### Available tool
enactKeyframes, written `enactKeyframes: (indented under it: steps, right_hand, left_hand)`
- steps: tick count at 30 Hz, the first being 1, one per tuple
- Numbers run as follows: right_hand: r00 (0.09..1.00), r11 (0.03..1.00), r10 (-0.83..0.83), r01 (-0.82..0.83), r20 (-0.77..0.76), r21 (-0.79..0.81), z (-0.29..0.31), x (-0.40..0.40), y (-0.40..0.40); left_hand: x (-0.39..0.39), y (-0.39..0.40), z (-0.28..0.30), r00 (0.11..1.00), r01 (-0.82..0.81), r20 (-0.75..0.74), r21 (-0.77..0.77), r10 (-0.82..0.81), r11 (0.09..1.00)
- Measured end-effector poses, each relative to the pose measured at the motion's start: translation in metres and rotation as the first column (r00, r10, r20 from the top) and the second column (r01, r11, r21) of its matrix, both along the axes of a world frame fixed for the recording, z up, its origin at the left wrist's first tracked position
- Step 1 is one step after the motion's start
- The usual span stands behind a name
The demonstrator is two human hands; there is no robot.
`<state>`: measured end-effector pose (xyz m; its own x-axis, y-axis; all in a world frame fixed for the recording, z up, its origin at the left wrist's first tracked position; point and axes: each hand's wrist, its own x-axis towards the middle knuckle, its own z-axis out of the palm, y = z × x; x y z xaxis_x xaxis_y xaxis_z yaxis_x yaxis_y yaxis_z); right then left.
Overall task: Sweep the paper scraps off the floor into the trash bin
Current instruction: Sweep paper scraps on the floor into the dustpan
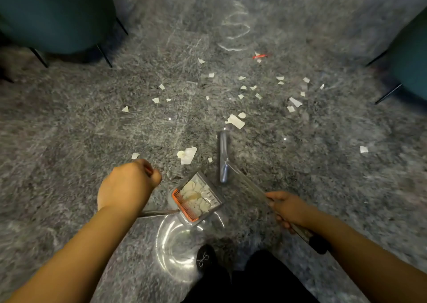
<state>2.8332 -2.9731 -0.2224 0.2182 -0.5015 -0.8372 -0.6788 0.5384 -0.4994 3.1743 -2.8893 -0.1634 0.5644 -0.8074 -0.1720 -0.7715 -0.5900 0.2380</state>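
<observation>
On the grey floor (69, 129), white paper scraps (235, 120) lie scattered, most of them in the middle and to the right, with a few larger pieces near the centre. More scraps are already in the dustpan (196, 196), a grey pan with an orange comb edge, which is tilted over the bin (182, 245). The bin is clear, with a round rim, and stands on the floor just in front of the person's dark shoe (206, 257).

The left hand (127, 185) is above the long thin handle of the dustpan; its fingers are curled, but whether this grip closes on the handle I cannot tell, because the hand covers it. The right hand (288, 208) holds the broom (223, 157) by its pole, fingers wrapped around it. The broom head is narrow and grey and rests on the floor just right of the dustpan, between the pan and the larger scraps.

Farther out, a small red thing (260, 56) lies among the far scraps. Teal chairs (57, 14) with thin dark legs stand at the upper left and at the right edge.
</observation>
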Motion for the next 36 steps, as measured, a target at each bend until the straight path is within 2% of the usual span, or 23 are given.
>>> enactKeyframes:
  steps: [8,14,19,24,30,36]
  right_hand:
    - [1.0,1.0,-0.018,0.018,-0.026,0.016,-0.026,0.037,-0.066]
    - [0.994,0.995,0.087,-0.083,-0.069,0.048,-0.046,0.067,-0.124]
    - [0.978,0.982,0.186,-0.181,-0.092,0.057,-0.051,0.096,-0.17]
    - [0.899,0.913,0.407,-0.401,-0.161,0.071,-0.059,0.134,-0.2]
    - [0.88,0.887,0.46,-0.449,-0.12,0.113,-0.066,0.182,-0.206]
    - [0.847,0.838,0.531,-0.529,0.024,0.13,-0.059,0.211,-0.194]
  left_hand:
    - [0.074,-0.03,0.01,0.997,-0.028,0.07,-0.001,0.028,1.0]
    - [0.115,-0.081,0.003,0.99,-0.035,0.137,0.042,0.029,0.998]
    - [0.149,-0.134,-0.005,0.992,-0.056,0.115,0.091,0.045,0.994]
    - [0.17,-0.171,-0.014,0.995,-0.017,0.104,0.131,0.003,0.991]
    - [0.17,-0.191,-0.019,0.987,0.042,0.148,0.134,-0.062,0.99]
    - [0.171,-0.197,-0.021,0.984,0.047,0.167,0.131,-0.068,0.99]
